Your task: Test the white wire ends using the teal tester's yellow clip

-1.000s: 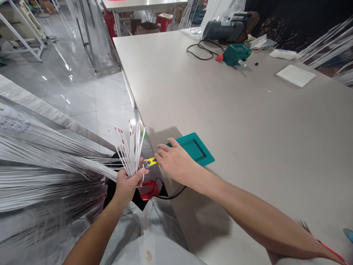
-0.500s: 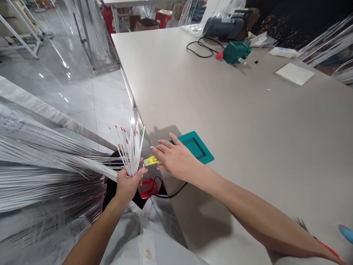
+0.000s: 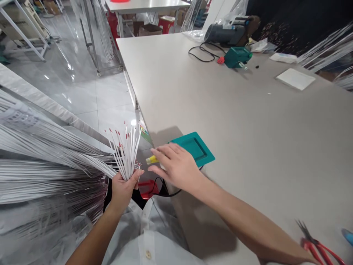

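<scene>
My left hand is closed round a bundle of white wires, whose loose ends fan upward and show copper-red tips. These wires run back to the left into a larger hank. My right hand hovers at the table's edge with the thumb apart from the fingers, and I see nothing in it. Beneath and beyond it lies a teal plate-shaped device with a rectangular recess. A yellow piece juts from beside my right fingers toward the wires; the hand hides where it joins.
Red-handled pliers lie at the table's lower right, near a blue object. Far back on the table stand a grey motor and a green device with a black cord. More hanging wires fill the left side.
My left hand and the wire bundle have shifted slightly left, away from the yellow piece. My right hand's fingers have bent a little, and its thumb now shows. The view has moved, revealing more of the pliers.
</scene>
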Motion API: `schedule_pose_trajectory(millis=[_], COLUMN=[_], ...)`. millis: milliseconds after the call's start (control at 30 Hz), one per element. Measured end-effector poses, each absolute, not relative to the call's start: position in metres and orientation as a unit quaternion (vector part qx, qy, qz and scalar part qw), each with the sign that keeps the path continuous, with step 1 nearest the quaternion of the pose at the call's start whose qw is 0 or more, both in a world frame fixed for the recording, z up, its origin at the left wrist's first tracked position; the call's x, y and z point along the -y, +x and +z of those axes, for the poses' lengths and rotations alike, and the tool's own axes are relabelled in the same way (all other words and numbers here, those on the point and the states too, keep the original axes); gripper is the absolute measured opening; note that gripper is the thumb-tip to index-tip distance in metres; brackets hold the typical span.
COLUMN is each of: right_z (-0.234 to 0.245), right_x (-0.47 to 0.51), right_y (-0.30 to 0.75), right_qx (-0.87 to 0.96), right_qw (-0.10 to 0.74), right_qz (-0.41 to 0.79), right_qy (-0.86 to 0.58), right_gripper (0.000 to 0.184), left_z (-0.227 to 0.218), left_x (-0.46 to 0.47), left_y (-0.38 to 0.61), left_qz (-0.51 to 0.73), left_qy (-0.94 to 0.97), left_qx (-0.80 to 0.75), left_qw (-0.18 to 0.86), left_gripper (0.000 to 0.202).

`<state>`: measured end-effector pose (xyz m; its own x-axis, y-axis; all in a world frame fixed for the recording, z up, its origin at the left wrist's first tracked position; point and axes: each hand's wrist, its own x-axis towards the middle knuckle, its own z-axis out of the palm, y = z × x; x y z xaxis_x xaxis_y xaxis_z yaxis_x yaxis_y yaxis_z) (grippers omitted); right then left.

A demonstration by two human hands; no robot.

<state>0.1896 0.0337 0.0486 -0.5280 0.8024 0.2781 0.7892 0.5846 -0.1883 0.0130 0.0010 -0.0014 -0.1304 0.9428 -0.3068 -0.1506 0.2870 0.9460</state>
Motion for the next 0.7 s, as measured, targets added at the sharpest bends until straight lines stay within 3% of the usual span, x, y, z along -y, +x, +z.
schedule_pose_trajectory(millis=[67,233,367,500,633,700], right_z=[0.045,0.033,0.023,0.014,0.015,0.017], right_x=[-0.021,-0.008,-0.012,-0.010,-0.006,-0.006], right_y=[0.178,0.155,0.145,0.138,0.142,0.146], right_qx=[0.849,0.739,0.644,0.596,0.638,0.659], right_qw=[0.240,0.298,0.386,0.462,0.485,0.499], right_qz=[0.075,0.321,0.425,0.417,0.362,0.317], right_qy=[-0.465,-0.511,-0.506,-0.508,-0.476,-0.465], right_gripper=[0.026,0.021,0.014,0.015,0.008,0.013], left_z=[0.001,0.007,0.007,0.003,-0.002,-0.008], left_x=[0.001,0.006,0.010,0.011,0.009,0.009], left_y=[0.012,0.010,0.009,0.009,0.008,0.006], left_qz=[0.502,0.478,0.459,0.463,0.486,0.501], left_qy=[0.334,0.360,0.377,0.377,0.354,0.330], left_qx=[-0.572,-0.600,-0.601,-0.586,-0.584,-0.586], left_qw=[0.556,0.531,0.535,0.548,0.546,0.544], left_gripper=[0.024,0.018,0.015,0.014,0.019,0.023])
